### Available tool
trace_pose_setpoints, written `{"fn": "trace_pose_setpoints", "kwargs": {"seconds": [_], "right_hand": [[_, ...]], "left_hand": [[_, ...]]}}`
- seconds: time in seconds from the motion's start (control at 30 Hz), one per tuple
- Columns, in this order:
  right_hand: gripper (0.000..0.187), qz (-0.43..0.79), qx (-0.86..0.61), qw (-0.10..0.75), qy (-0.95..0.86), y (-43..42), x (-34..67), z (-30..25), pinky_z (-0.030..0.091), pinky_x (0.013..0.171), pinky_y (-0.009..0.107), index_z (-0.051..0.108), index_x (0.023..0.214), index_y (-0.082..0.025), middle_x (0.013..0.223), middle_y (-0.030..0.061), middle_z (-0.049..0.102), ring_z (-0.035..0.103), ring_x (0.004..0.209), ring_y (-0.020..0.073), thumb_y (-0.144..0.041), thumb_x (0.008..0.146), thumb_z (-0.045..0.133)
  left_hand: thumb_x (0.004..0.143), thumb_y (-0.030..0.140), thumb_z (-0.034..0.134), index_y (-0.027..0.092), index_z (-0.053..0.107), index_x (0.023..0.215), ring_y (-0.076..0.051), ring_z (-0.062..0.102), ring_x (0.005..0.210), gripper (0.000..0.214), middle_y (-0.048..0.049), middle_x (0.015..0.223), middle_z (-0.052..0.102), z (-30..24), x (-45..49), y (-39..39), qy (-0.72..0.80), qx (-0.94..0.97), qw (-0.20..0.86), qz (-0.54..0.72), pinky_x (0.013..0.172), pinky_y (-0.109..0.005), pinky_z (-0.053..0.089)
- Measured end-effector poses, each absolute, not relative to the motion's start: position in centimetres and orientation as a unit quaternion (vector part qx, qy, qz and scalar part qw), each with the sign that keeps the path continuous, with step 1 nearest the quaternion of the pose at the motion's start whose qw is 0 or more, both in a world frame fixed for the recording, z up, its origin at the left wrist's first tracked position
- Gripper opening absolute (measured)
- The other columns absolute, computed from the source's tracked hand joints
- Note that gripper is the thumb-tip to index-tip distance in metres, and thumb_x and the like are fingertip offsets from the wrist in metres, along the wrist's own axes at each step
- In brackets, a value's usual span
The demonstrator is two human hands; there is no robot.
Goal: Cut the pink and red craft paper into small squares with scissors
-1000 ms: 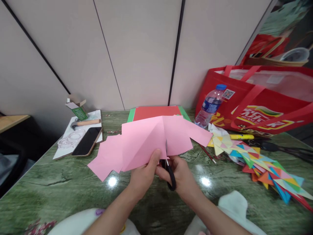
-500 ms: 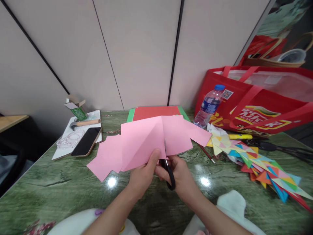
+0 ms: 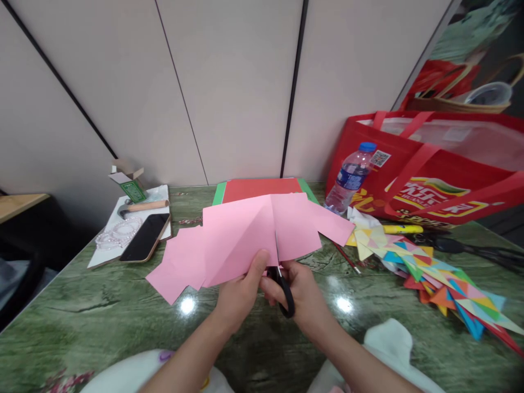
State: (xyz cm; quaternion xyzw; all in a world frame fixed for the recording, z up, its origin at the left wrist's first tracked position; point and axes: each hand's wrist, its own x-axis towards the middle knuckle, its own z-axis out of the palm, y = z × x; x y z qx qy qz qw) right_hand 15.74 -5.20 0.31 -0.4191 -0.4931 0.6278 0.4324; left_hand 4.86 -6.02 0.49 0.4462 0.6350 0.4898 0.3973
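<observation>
My left hand [image 3: 241,289] pinches the lower edge of a pink sheet of paper [image 3: 239,234], thumb on top. In my right hand [image 3: 303,292] are scissors [image 3: 285,295] with black handles, their blades in a slit that runs up the sheet beside a crease. The blades are mostly hidden by the paper. More pink paper pieces [image 3: 180,259] lie on the table to the left of the sheet, and another pink piece [image 3: 333,221] sticks out at its right.
Red and green sheets [image 3: 262,189] lie behind. At left are a phone [image 3: 145,238], a hammer [image 3: 147,206], bead strings [image 3: 120,232] and a small box [image 3: 133,188]. At right stand a water bottle [image 3: 347,180] and a red bag [image 3: 417,169], with folded coloured paper [image 3: 438,273] before them.
Almost nothing differs. Both hands, the scissors and the pink sheet keep nearly the same place, and the whole view has shifted very slightly.
</observation>
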Motion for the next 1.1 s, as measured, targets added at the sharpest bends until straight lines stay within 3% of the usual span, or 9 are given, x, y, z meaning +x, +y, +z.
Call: {"fn": "trace_pose_setpoints", "kwargs": {"seconds": [0.27, 0.37, 0.53, 0.7, 0.77, 0.93, 1.0, 1.1], "right_hand": [[0.024, 0.633, -0.417, 0.418, -0.501, -5.2, 15.7, -0.3, 0.036, 0.038, 0.019, 0.054, 0.072, -0.015, 0.044, -0.0076, 0.049, 0.044, 0.037, 0.0079, -0.032, 0.062, 0.068], [0.025, 0.64, -0.399, 0.417, -0.507, -5.1, 15.7, -0.8, 0.037, 0.041, 0.02, 0.054, 0.075, -0.015, 0.044, -0.0075, 0.049, 0.045, 0.039, 0.0083, -0.034, 0.066, 0.065], [0.023, 0.675, -0.342, 0.389, -0.525, -5.0, 15.8, -1.3, 0.035, 0.043, 0.019, 0.053, 0.08, -0.016, 0.047, -0.008, 0.05, 0.044, 0.041, 0.0071, -0.032, 0.067, 0.064], [0.024, 0.705, -0.295, 0.347, -0.544, -5.5, 15.8, -0.7, 0.036, 0.043, 0.019, 0.055, 0.08, -0.016, 0.05, -0.007, 0.053, 0.047, 0.042, 0.0071, -0.028, 0.064, 0.068], [0.021, 0.691, -0.3, 0.393, -0.527, -5.5, 15.8, -0.4, 0.036, 0.042, 0.019, 0.055, 0.077, -0.017, 0.048, -0.0071, 0.052, 0.047, 0.041, 0.0072, -0.026, 0.064, 0.067], [0.017, 0.517, -0.394, 0.641, -0.407, -4.1, 16.7, -0.6, 0.041, 0.052, 0.02, 0.055, 0.084, -0.019, 0.055, -0.006, 0.055, 0.053, 0.052, 0.0088, -0.025, 0.07, 0.063], [0.019, 0.497, -0.399, 0.675, -0.372, -3.4, 17.1, -0.9, 0.042, 0.056, 0.021, 0.055, 0.088, -0.018, 0.061, -0.0035, 0.057, 0.053, 0.057, 0.0095, -0.03, 0.075, 0.06], [0.027, 0.553, -0.39, 0.653, -0.34, -2.8, 17.5, -1.3, 0.042, 0.055, 0.024, 0.057, 0.089, -0.016, 0.067, -0.0001, 0.06, 0.053, 0.057, 0.0113, -0.039, 0.075, 0.059]], "left_hand": [[0.068, 0.055, 0.054, 0.017, 0.064, 0.06, -0.02, 0.061, 0.068, 0.039, -0.0036, 0.062, 0.066, 0.5, 4.9, -6.1, 0.652, 0.431, 0.39, 0.487, 0.068, -0.03, 0.048], [0.066, 0.053, 0.058, 0.016, 0.065, 0.062, -0.02, 0.06, 0.063, 0.038, -0.0045, 0.062, 0.066, 0.2, 4.9, -6.0, 0.642, 0.403, 0.412, 0.506, 0.062, -0.03, 0.049], [0.062, 0.041, 0.067, 0.014, 0.066, 0.074, -0.019, 0.06, 0.075, 0.03, -0.0059, 0.078, 0.067, 0.2, 4.4, -4.7, 0.58, 0.348, 0.373, 0.635, 0.066, -0.027, 0.048], [0.065, 0.035, 0.066, 0.012, 0.061, 0.058, -0.012, 0.053, 0.056, 0.024, 0.0006, 0.053, 0.057, 1.0, 2.7, -3.1, 0.499, 0.352, 0.379, 0.695, 0.054, -0.022, 0.041], [0.067, 0.032, 0.066, 0.012, 0.063, 0.065, -0.01, 0.051, 0.057, 0.02, 0.0013, 0.057, 0.058, 1.1, 1.9, -2.7, 0.45, 0.343, 0.413, 0.714, 0.053, -0.021, 0.039], [0.069, 0.029, 0.064, 0.013, 0.064, 0.073, -0.009, 0.047, 0.055, 0.017, 0.0007, 0.061, 0.058, 1.3, 0.6, -2.3, 0.406, 0.344, 0.471, 0.703, 0.049, -0.019, 0.035], [0.069, 0.03, 0.064, 0.013, 0.063, 0.07, -0.009, 0.046, 0.053, 0.017, 0.0009, 0.06, 0.057, 1.4, 0.4, -2.4, 0.425, 0.369, 0.48, 0.673, 0.049, -0.019, 0.035], [0.068, 0.034, 0.064, 0.013, 0.061, 0.064, -0.009, 0.045, 0.051, 0.022, 0.0013, 0.056, 0.055, 1.6, 0.3, -2.7, 0.475, 0.446, 0.502, 0.569, 0.047, -0.019, 0.032]]}}
